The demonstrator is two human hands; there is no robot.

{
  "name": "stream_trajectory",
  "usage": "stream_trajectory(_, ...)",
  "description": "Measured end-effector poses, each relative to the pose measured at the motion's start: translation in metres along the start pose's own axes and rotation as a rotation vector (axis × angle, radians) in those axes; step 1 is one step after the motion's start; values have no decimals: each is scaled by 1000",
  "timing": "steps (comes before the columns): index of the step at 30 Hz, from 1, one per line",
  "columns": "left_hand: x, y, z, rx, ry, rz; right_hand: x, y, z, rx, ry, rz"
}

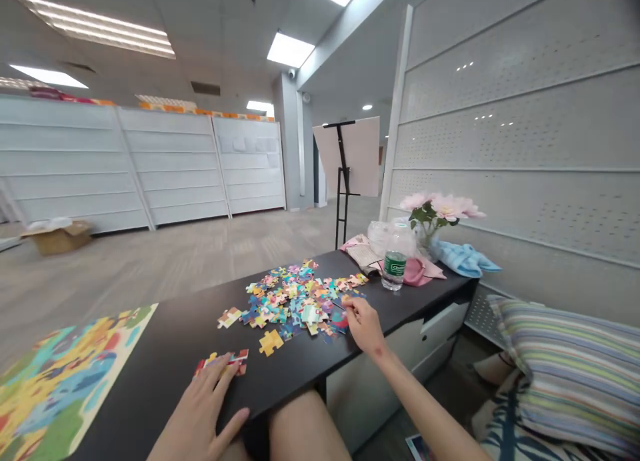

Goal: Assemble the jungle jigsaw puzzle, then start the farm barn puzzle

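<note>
A loose pile of jigsaw pieces (295, 297) spreads over the dark counter (165, 341), its pieces overlapping in many colours. At the right edge of the pile, the right hand (365, 324) bends its fingertips down over a thin, dark-edged piece; whether that grip is clamped on it, I cannot tell. Nearer the person than the pile and to its left, the left hand (197, 411) lies palm down, its grip apart, with the thumb spread wide and the fingers resting on a red patch of puzzle (240, 362). Between this patch and the pile lies a single yellow piece (271, 342), flat on the counter. Well to the left of the pile is a colourful picture sheet (65, 381). To the right of the pile stands an upright water bottle (394, 271) with a green label, and beyond it are pink flowers (445, 206) and a crumpled blue cloth (463, 257).
</note>
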State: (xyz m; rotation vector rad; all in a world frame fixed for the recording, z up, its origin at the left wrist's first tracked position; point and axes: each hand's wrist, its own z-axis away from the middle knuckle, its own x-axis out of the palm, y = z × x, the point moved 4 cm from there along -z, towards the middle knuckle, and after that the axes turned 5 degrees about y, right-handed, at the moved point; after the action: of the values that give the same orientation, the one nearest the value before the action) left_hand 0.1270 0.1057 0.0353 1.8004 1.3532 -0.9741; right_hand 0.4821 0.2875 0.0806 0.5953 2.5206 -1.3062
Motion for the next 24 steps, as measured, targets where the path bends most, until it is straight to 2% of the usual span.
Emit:
stream_trajectory(4, -13, 9, -4, -129, 1, 60, 4, 8, -4, 8, 46, 41)
stream_trajectory(9, -27, 20, -13, -122, 24, 143, 6, 14, -13, 15, 34, 77)
stream_trajectory(17, -21, 6, -16, -150, -10, 166, 10, 23, -20, 13, -34, 131)
stream_trajectory(20, -19, 4, -17, -142, -24, 177, 13, 16, -21, -15, -74, 149)
stream_trajectory(24, -17, 2, -17, -157, 22, 145, 15, -2, -15, -136, -165, 160)
